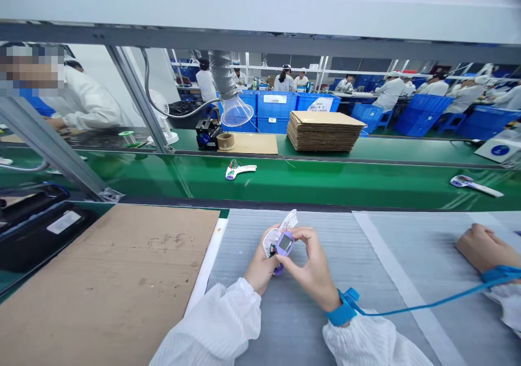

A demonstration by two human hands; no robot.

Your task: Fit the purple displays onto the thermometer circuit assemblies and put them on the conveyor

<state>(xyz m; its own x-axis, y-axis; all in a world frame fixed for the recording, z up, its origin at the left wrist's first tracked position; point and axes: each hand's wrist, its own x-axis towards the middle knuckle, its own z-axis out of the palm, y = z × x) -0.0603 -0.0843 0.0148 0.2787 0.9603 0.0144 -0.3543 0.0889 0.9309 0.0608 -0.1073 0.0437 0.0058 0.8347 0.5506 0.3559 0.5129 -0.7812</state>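
White sleeves [211, 322]; left hand [260, 263] clasps white device shell [268, 240]; right hand [312, 268] (blue wrist strap [341, 310]) pinches purple-framed display [286, 243] between thumb and finger

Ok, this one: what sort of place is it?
Probably a factory floor for electronics assembly: the left hand holds an open white housing with circuitry showing, the right hand a purple screen piece; a part-built unit lies on the green surface ahead, and people in white coats work beyond.
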